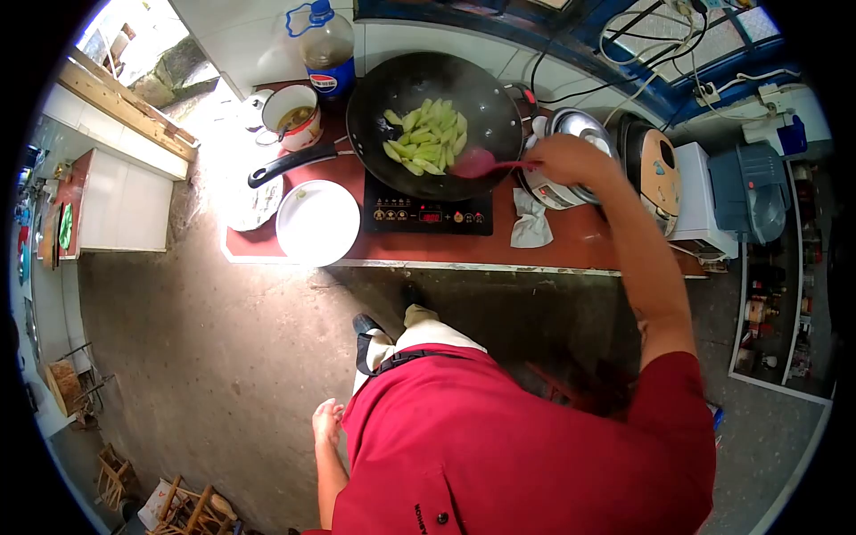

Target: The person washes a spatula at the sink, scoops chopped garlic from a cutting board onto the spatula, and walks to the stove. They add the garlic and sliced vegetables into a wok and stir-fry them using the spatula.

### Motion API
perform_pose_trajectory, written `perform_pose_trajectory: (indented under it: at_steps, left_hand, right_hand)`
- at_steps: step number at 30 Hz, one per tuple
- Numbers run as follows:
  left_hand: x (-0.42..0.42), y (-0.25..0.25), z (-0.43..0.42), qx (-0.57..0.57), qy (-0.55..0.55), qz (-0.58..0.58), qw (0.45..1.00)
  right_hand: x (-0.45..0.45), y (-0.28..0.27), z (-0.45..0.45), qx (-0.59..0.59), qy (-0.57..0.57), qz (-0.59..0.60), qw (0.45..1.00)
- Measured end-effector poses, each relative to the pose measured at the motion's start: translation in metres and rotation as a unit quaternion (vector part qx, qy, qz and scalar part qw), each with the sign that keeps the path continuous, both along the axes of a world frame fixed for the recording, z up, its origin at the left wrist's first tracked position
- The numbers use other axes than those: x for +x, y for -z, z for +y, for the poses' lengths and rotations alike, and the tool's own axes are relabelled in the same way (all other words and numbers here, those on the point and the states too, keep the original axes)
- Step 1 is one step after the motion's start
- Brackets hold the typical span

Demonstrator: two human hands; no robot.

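My right hand (571, 162) is closed around the handle of a pinkish-red spatula (474, 162), its blade low at the right side of the black wok (486, 89). Pale green vegetable pieces (431, 134) lie heaped in the wok, left of the blade. Beneath it is an induction cooker (428, 217) with a lit red display. Down by my left side hangs my left hand (328, 421), empty, its fingers loosely bent and apart. A white plate (318, 223) sits at the counter's front edge, below the wok's long handle (292, 164).
An enamel pot (292, 118) with liquid and a large bottle (325, 53) stand left of the wok. To the right are a metal-lidded cooker (584, 134), a rice cooker (649, 174) and a crumpled tissue (532, 220). Cables (660, 58) hang along the window.
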State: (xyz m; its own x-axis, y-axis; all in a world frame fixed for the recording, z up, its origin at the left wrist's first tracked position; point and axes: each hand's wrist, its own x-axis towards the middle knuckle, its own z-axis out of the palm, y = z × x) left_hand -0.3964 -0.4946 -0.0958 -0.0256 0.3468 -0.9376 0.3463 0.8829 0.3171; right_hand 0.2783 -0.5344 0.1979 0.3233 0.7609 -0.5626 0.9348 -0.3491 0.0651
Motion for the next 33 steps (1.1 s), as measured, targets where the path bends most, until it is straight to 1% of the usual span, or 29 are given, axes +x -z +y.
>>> perform_pose_trajectory:
  at_steps: [1, 2, 3, 4, 5, 6, 7, 10, 11, 12, 13, 15, 16, 18, 19, 21, 23, 25, 26, 28, 29, 30, 31, 32, 33]
  left_hand:
    - [-0.002, 0.002, -0.001, 0.002, -0.001, 0.002, 1.000]
    - [-0.003, 0.004, -0.004, 0.004, -0.001, -0.013, 1.000]
    - [-0.004, 0.003, -0.006, 0.005, -0.001, -0.028, 1.000]
    - [-0.006, 0.002, -0.005, -0.003, 0.000, -0.029, 1.000]
    - [-0.006, 0.001, -0.005, 0.000, -0.004, -0.028, 1.000]
    - [0.002, -0.013, -0.002, 0.001, -0.008, -0.008, 1.000]
    - [0.006, -0.022, -0.002, 0.001, -0.011, 0.013, 1.000]
    - [0.000, -0.023, -0.006, 0.004, -0.030, 0.015, 0.999]
    - [-0.004, -0.020, -0.008, 0.002, -0.034, 0.016, 0.999]
    - [-0.006, -0.015, -0.011, -0.002, -0.036, 0.012, 0.999]
    - [-0.008, -0.011, -0.015, -0.007, -0.037, 0.007, 0.999]
    - [-0.007, -0.007, -0.021, -0.003, -0.031, -0.005, 1.000]
    - [-0.005, -0.009, -0.023, 0.005, -0.023, -0.017, 1.000]
    - [0.002, -0.015, -0.023, 0.003, -0.009, -0.004, 1.000]
    - [0.004, -0.018, -0.021, 0.004, 0.002, 0.005, 1.000]
    - [0.003, -0.020, -0.016, 0.015, 0.006, 0.013, 1.000]
    - [-0.001, -0.021, -0.013, 0.020, 0.009, 0.017, 1.000]
    - [-0.004, -0.020, -0.009, 0.009, -0.035, 0.004, 0.999]
    - [0.001, -0.028, -0.006, -0.004, -0.041, 0.021, 0.999]
    - [0.000, -0.025, -0.011, -0.007, -0.043, 0.019, 0.999]
    - [-0.002, -0.021, -0.014, -0.009, -0.044, 0.018, 0.999]
    - [-0.007, -0.012, -0.021, 0.010, -0.017, 0.021, 1.000]
    - [-0.008, -0.010, -0.025, 0.008, -0.013, 0.021, 1.000]
    - [-0.008, -0.008, -0.028, 0.007, 0.010, -0.005, 1.000]
    - [-0.007, -0.006, -0.029, 0.007, 0.033, -0.032, 0.999]
  right_hand:
    - [0.001, 0.028, 0.007, 0.002, -0.001, 0.002, 1.000]
    - [0.001, 0.055, 0.015, 0.112, 0.002, 0.012, 0.994]
    - [-0.007, 0.064, 0.025, 0.220, 0.007, 0.024, 0.975]
    - [-0.011, 0.067, 0.032, 0.221, 0.003, 0.027, 0.975]
    - [-0.014, 0.069, 0.038, 0.236, 0.034, 0.035, 0.970]
    - [-0.020, 0.066, 0.040, 0.249, 0.066, 0.043, 0.965]
    - [-0.022, 0.058, 0.037, 0.246, 0.063, 0.046, 0.966]
    - [-0.025, 0.008, 0.020, 0.219, 0.049, 0.079, 0.971]
    - [-0.029, -0.014, 0.013, 0.123, 0.040, 0.114, 0.985]
    - [-0.031, -0.023, 0.012, 0.027, 0.031, 0.146, 0.988]
    - [-0.031, -0.021, 0.015, 0.024, 0.030, 0.147, 0.988]
    - [-0.031, -0.013, 0.017, 0.020, 0.013, 0.228, 0.973]
    - [-0.032, 0.002, 0.021, 0.017, 0.016, 0.231, 0.973]
    - [-0.034, 0.052, 0.038, 0.131, 0.036, 0.156, 0.978]
    - [-0.035, 0.068, 0.045, 0.134, 0.035, 0.159, 0.978]
    - [-0.041, 0.085, 0.061, 0.261, 0.098, 0.102, 0.955]
    - [-0.032, 0.073, 0.058, 0.261, 0.105, 0.093, 0.955]
    - [-0.018, 0.043, 0.041, 0.239, 0.113, 0.066, 0.962]
    - [-0.010, 0.027, 0.030, 0.224, 0.108, 0.053, 0.967]
    - [0.012, 0.002, 0.007, 0.120, 0.027, -0.025, 0.992]
    - [0.001, -0.028, 0.014, -0.005, 0.106, -0.023, 0.994]
    - [0.008, -0.025, 0.010, 0.013, 0.074, -0.050, 0.996]
    - [0.017, -0.017, 0.003, 0.031, 0.045, -0.076, 0.996]
    - [0.023, -0.003, 0.004, 0.029, 0.051, -0.076, 0.995]
    - [0.030, 0.018, 0.010, 0.066, 0.027, -0.103, 0.992]
